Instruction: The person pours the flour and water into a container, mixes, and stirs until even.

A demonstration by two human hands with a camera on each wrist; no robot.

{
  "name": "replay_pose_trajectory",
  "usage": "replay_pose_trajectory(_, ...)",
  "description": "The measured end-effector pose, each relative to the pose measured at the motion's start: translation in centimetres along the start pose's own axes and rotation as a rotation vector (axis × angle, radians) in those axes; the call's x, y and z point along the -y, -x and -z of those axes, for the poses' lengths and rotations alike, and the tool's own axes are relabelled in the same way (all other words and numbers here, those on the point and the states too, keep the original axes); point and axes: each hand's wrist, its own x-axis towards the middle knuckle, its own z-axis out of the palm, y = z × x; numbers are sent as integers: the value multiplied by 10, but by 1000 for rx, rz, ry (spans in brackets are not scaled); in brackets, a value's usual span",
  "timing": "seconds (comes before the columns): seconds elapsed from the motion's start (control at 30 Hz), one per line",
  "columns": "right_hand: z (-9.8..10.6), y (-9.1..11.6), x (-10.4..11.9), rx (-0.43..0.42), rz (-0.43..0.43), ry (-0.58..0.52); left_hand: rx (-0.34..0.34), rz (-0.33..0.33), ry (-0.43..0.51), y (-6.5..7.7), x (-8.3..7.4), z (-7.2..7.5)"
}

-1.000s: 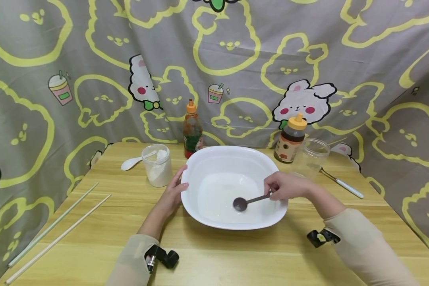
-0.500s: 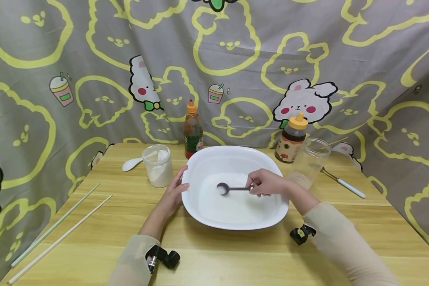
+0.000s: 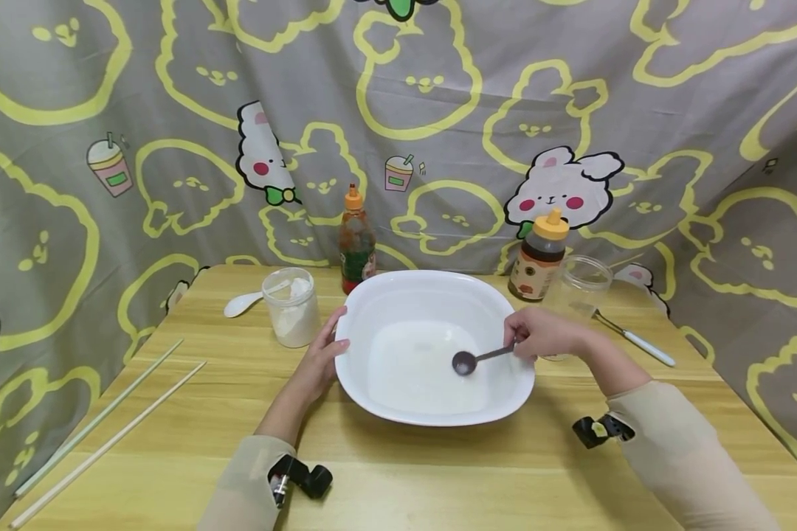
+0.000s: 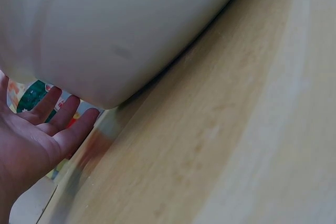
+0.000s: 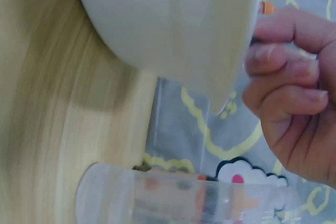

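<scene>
A white basin (image 3: 432,295) stands on the wooden table with whitish, milky liquid (image 3: 405,369) in it. My left hand (image 3: 320,363) holds the basin by its left rim; in the left wrist view, the fingers (image 4: 65,113) lie along its outer wall. Over the right rim, my right hand (image 3: 547,335) pinches the handle of a dark brown spoon (image 3: 465,363). The round bowl of the spoon is at the liquid, right of the basin's middle. In the right wrist view, the fingers (image 5: 289,82) are curled and the basin wall hides most of the spoon.
Behind the basin stand a red sauce bottle (image 3: 357,251) and a dark syrup bottle (image 3: 539,262). To the left are a jar of white powder (image 3: 294,313), a white spoon (image 3: 242,304) and two long sticks (image 3: 109,442). A clear jar (image 3: 581,287) and a white-handled utensil (image 3: 647,348) lie right.
My right hand swept the spoon left across the liquid, then back to the right, near the basin's right wall. The left hand and the basin have stayed in place.
</scene>
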Motion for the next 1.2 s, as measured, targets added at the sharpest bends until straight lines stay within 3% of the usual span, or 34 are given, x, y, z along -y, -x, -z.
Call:
replay_pose_trajectory(0.13,-4,-14,-3,-81,-40,25,13,-7,12,0,0,1)
replay_pose_trajectory(0.27,-20,-35,3,-84,12,-17,1,-6,14,0,0,1)
replay_pose_trajectory(0.47,-40,-42,13,61,111,-163,3,-4,10,-1,1,0)
replay_pose_trajectory(0.63,-31,-23,14,145,141,-130,-17,-6,-3,0,0,1)
replay_pose_trajectory(0.8,-10,-6,10,46,67,-10,1,-6,-8,0,0,3)
replay_pose_trajectory(0.93,-6,-9,5,-62,-12,36,1,-10,-5,0,1,3)
replay_pose_trajectory(1.07,-14,-24,4,-104,-64,2,-2,-23,-2,0,2,1)
replay_pose_trajectory(1.2,-28,-41,7,-73,-18,-107,-5,-37,-11,0,2,1)
